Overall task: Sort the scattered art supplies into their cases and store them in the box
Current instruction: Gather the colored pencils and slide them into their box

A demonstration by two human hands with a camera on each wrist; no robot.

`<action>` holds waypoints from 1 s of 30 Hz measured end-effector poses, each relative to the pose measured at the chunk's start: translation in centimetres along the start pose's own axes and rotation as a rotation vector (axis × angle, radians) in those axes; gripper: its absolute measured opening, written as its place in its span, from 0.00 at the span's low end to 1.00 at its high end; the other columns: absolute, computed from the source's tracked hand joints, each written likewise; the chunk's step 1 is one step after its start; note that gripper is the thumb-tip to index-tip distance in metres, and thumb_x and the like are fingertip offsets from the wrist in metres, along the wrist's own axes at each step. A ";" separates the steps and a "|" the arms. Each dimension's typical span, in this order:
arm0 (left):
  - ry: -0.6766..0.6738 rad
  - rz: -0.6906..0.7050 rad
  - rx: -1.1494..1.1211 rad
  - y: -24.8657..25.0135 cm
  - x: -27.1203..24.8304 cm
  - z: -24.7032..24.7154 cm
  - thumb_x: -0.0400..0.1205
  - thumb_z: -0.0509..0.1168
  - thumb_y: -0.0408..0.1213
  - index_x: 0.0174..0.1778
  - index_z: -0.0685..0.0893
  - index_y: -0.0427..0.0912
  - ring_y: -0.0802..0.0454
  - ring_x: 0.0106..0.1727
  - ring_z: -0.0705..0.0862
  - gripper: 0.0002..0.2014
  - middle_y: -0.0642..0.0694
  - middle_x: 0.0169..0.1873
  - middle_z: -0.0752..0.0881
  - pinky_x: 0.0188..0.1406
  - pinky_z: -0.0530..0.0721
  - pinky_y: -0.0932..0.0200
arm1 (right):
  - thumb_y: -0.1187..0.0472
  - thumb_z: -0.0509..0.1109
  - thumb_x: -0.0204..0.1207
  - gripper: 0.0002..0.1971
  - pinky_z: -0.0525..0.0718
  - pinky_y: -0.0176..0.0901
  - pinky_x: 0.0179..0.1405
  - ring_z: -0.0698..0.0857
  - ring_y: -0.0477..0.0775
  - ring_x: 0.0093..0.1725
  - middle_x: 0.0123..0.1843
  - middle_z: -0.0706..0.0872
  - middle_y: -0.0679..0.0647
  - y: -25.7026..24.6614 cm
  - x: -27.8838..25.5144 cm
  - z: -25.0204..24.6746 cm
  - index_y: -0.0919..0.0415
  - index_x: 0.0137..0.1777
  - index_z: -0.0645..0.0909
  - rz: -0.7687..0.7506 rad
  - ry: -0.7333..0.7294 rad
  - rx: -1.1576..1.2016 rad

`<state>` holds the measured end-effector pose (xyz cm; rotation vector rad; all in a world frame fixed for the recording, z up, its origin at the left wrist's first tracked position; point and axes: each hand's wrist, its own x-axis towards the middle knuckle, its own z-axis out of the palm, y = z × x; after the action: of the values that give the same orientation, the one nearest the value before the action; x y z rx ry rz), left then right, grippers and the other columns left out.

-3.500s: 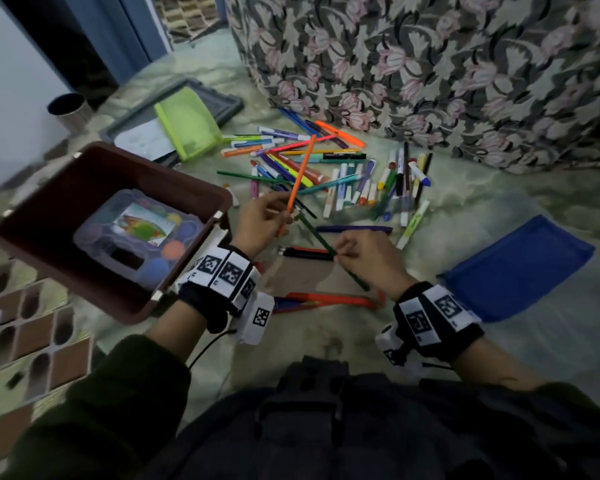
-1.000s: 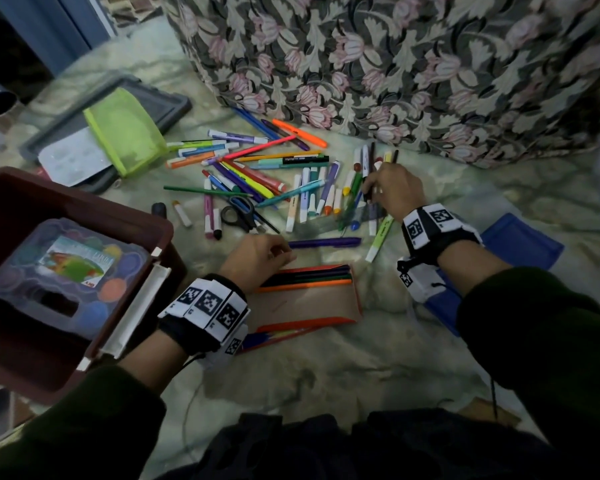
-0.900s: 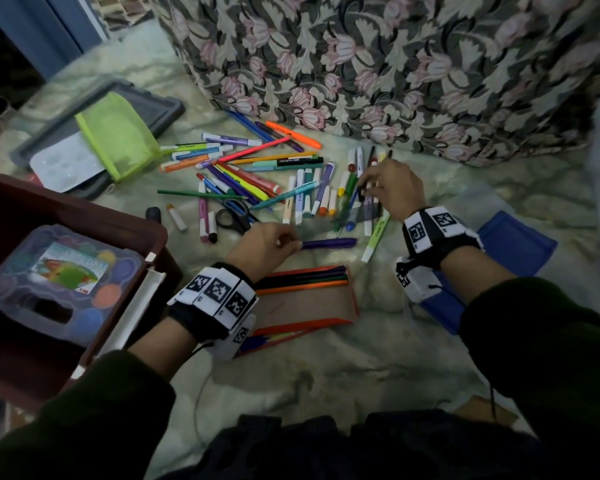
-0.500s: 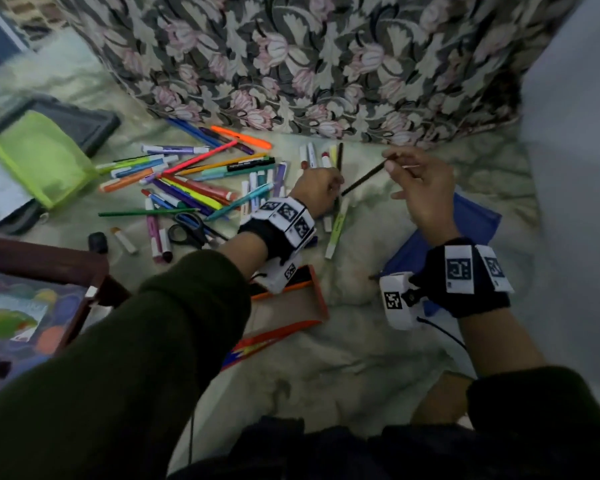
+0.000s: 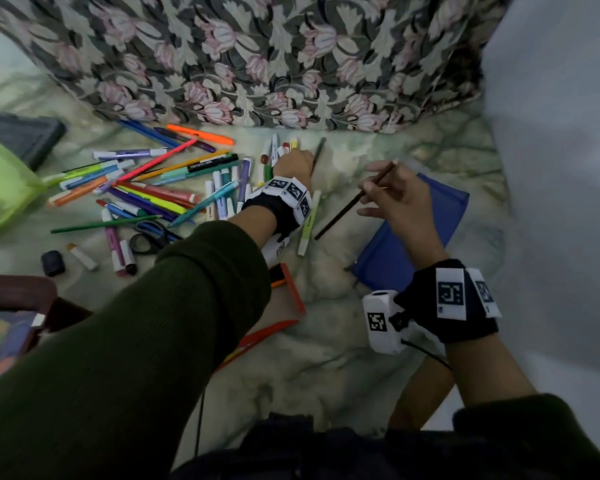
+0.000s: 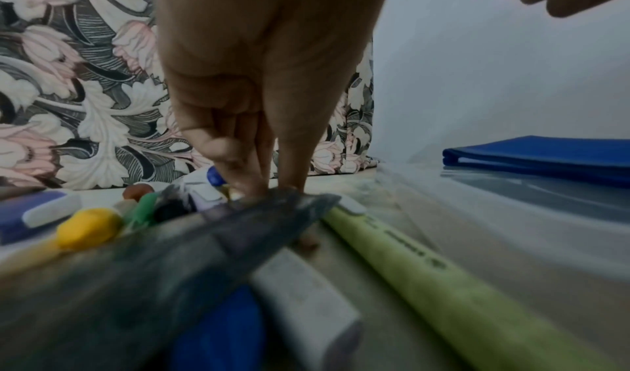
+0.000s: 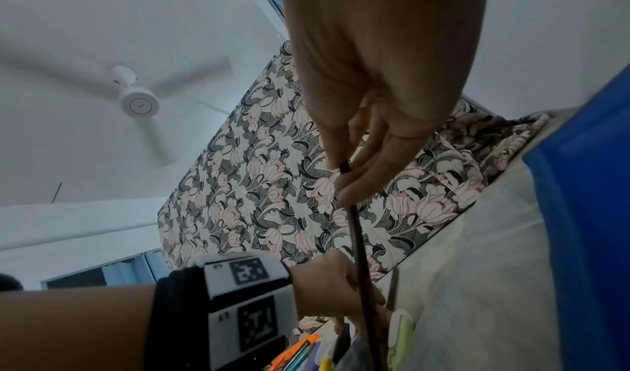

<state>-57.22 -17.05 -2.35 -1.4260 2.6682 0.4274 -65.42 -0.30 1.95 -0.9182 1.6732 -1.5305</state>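
Note:
Pens, markers and pencils [image 5: 174, 188] lie scattered on the floor. My left hand [image 5: 293, 162] reaches across to the far row of markers, where its fingertips [image 6: 252, 185] come together on a dark pencil [image 5: 318, 152] lying there. My right hand [image 5: 378, 188] is raised over the blue case [image 5: 416, 237] and pinches a second dark pencil [image 5: 347, 209] between thumb and fingers [image 7: 354, 188]; this pencil [image 7: 359, 247] slants down toward the left wrist. The open orange pencil box [image 5: 293, 292] lies partly under my left forearm.
The brown storage box [image 5: 18, 292] holding a paint set shows at the left edge. A green pouch [image 5: 4, 181] lies on a grey tray [image 5: 25, 133]. Scissors [image 5: 149, 233] rest among the pens. Floral fabric [image 5: 257, 57] borders the far side, a pale wall [image 5: 561, 168] the right.
My left hand left the pencil box and reached to the far markers, onto a dark pencil. My right hand lifted a dark pencil from the pile and carried it over the blue case.

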 end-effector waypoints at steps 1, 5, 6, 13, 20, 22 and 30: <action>0.017 -0.013 -0.015 -0.2 -0.2 0.2 0.81 0.62 0.31 0.66 0.74 0.31 0.36 0.67 0.77 0.17 0.32 0.66 0.76 0.62 0.77 0.49 | 0.71 0.64 0.80 0.10 0.89 0.39 0.39 0.83 0.47 0.38 0.42 0.81 0.60 0.1 -0.2 0.2 0.67 0.60 0.78 0.006 -0.009 0.010; 0.069 -0.039 -0.149 -0.9 -1.0 0.0 0.77 0.66 0.33 0.61 0.81 0.31 0.39 0.67 0.77 0.17 0.33 0.65 0.79 0.67 0.74 0.53 | 0.70 0.69 0.76 0.11 0.88 0.38 0.39 0.84 0.50 0.38 0.39 0.82 0.57 -0.4 -0.4 0.5 0.67 0.58 0.80 0.002 0.018 0.022; 0.064 -0.030 -0.194 -1.1 -1.2 -0.2 0.76 0.67 0.33 0.59 0.84 0.31 0.39 0.65 0.79 0.17 0.34 0.62 0.81 0.66 0.77 0.53 | 0.69 0.70 0.75 0.11 0.88 0.38 0.38 0.84 0.50 0.38 0.38 0.82 0.57 -0.5 -0.4 0.5 0.67 0.57 0.80 -0.002 0.032 0.027; 0.230 0.055 -0.649 -2.7 -5.1 -3.1 0.73 0.71 0.29 0.48 0.86 0.29 0.45 0.46 0.86 0.09 0.33 0.47 0.89 0.42 0.79 0.69 | 0.68 0.74 0.73 0.07 0.85 0.33 0.32 0.85 0.39 0.29 0.36 0.84 0.54 -3.2 -0.3 2.1 0.61 0.44 0.78 -0.064 0.010 -0.015; 0.257 0.057 -0.844 -6.7 -10.3 -6.1 0.76 0.70 0.28 0.45 0.82 0.35 0.67 0.28 0.82 0.05 0.55 0.23 0.85 0.42 0.83 0.61 | 0.67 0.74 0.73 0.08 0.87 0.37 0.34 0.85 0.41 0.33 0.36 0.84 0.53 -6.2 -1.2 5.4 0.59 0.43 0.77 -0.165 -0.129 -0.012; 0.261 0.031 -0.786 -8.1 -12.5 -6.4 0.77 0.70 0.30 0.50 0.84 0.33 0.70 0.25 0.81 0.08 0.45 0.33 0.86 0.36 0.81 0.67 | 0.67 0.74 0.72 0.08 0.86 0.36 0.32 0.86 0.42 0.33 0.32 0.86 0.48 -6.5 -1.9 6.6 0.57 0.42 0.77 -0.183 -0.179 -0.018; 0.194 -0.163 -0.846 -12.8 -21.7 -4.1 0.81 0.62 0.24 0.57 0.82 0.29 0.69 0.19 0.81 0.11 0.45 0.32 0.83 0.20 0.77 0.77 | 0.70 0.77 0.68 0.10 0.78 0.24 0.33 0.80 0.32 0.28 0.30 0.81 0.49 -4.3 -5.9 12.4 0.60 0.44 0.78 -0.268 -0.557 -0.284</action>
<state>-34.22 -7.59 3.42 -1.9192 2.5749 1.6076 -51.53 -1.93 5.44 -1.6036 1.4082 -1.0599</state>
